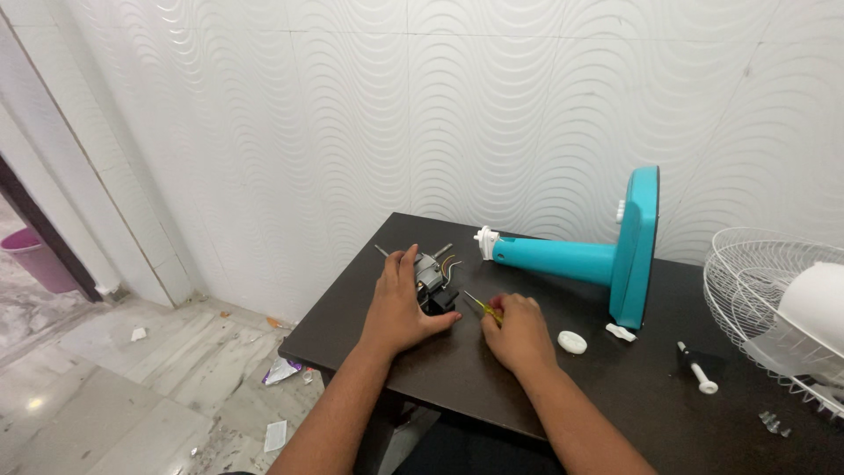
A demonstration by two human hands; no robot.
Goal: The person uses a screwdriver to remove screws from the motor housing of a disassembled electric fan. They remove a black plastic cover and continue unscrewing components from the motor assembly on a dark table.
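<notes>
My left hand (400, 308) lies flat over a small fan motor (431, 277) on the dark table (615, 387), with the shaft and coloured wires showing beyond my fingers. My right hand (519, 330) is closed around a thin screwdriver with a yellow-green handle (479, 305), its tip pointing toward the motor. A teal fan stand with its round base (635, 246) lies on its side just behind my hands.
A white wire fan guard (765, 299) with a white part in it sits at the right edge. A white round cap (572, 342), a small white clip (621, 332), a black-and-white knob (699, 369) and clear bits (774, 424) lie on the table. Litter is on the tiled floor left.
</notes>
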